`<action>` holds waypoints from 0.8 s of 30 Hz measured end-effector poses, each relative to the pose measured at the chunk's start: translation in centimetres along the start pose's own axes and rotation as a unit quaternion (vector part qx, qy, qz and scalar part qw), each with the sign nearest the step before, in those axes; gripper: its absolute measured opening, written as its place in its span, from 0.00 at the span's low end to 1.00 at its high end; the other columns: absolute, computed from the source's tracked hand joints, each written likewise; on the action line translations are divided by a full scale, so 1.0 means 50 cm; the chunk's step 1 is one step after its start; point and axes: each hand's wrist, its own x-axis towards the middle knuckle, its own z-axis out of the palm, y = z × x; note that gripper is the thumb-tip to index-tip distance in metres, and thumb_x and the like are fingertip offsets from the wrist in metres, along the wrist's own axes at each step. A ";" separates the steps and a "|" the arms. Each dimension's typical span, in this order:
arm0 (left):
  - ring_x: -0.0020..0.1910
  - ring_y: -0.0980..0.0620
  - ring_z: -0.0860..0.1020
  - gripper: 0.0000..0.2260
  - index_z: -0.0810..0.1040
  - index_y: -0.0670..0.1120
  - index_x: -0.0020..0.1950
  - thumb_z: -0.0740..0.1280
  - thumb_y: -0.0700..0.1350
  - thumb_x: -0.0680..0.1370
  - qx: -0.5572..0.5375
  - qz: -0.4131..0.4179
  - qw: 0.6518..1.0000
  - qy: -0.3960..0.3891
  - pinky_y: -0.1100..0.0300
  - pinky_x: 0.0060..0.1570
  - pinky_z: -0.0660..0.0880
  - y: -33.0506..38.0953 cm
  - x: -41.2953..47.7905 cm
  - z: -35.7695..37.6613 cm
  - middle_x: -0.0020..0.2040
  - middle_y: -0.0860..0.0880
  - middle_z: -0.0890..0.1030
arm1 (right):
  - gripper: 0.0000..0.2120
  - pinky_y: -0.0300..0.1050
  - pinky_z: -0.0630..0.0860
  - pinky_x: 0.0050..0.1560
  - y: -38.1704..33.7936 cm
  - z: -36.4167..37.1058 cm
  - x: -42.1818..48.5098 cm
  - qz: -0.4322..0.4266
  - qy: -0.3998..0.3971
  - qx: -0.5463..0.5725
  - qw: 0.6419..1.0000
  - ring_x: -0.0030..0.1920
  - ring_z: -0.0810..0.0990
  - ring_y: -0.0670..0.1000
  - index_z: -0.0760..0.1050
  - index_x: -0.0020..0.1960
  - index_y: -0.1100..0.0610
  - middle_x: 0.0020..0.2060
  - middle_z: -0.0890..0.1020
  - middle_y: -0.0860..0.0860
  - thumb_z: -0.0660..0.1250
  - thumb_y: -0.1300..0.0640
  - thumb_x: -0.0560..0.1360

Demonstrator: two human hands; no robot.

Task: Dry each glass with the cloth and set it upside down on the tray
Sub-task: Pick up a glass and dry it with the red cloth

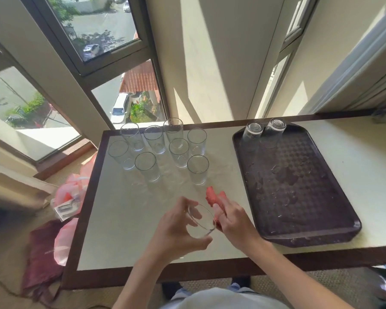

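We see a cream worktop (125, 219) framed by a dark brown border. The tray (310, 166) is dark brown, its base embossed with a regular grid of small raised squares. The cloth (211, 196) is coral red with a nubbly texture. The glasses (147, 167) are clear and colourless, as is the glass (202, 223) nearest us. On the beige woven floor (7, 253) we note pink plastic bags (69, 189) and a maroon bag (40, 258).

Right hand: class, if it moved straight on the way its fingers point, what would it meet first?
Probably the nearest upright glass, just beyond the cloth the right hand grips; depth is unclear.
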 end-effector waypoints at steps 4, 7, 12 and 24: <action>0.45 0.59 0.84 0.31 0.70 0.56 0.56 0.79 0.55 0.58 -0.079 0.008 0.997 0.015 0.66 0.49 0.79 0.015 0.000 0.007 0.46 0.58 0.83 | 0.19 0.58 0.66 0.69 0.031 0.013 0.014 0.027 -0.127 -0.088 0.988 0.71 0.67 0.56 0.71 0.67 0.44 0.67 0.73 0.53 0.57 0.47 0.77; 0.49 0.54 0.85 0.32 0.71 0.52 0.59 0.81 0.48 0.59 -0.159 -0.007 0.986 0.040 0.61 0.53 0.79 0.023 0.011 0.019 0.49 0.55 0.84 | 0.16 0.55 0.67 0.69 0.023 0.003 0.007 0.032 -0.095 -0.038 0.994 0.71 0.67 0.53 0.76 0.64 0.49 0.67 0.74 0.58 0.62 0.53 0.78; 0.55 0.50 0.83 0.35 0.71 0.45 0.60 0.82 0.42 0.57 -0.295 -0.007 0.955 0.009 0.59 0.51 0.79 0.068 0.026 0.041 0.52 0.52 0.85 | 0.11 0.53 0.80 0.51 -0.004 -0.035 -0.016 0.119 -0.008 0.341 0.932 0.47 0.84 0.54 0.84 0.48 0.54 0.44 0.86 0.58 0.64 0.53 0.74; 0.62 0.57 0.73 0.34 0.73 0.61 0.58 0.81 0.50 0.55 -0.222 -0.012 0.975 0.000 0.74 0.48 0.73 0.139 0.096 0.181 0.59 0.62 0.76 | 0.23 0.48 0.70 0.38 0.107 -0.161 -0.040 0.201 -0.078 0.666 0.715 0.41 0.74 0.57 0.80 0.55 0.61 0.43 0.80 0.58 0.71 0.44 0.69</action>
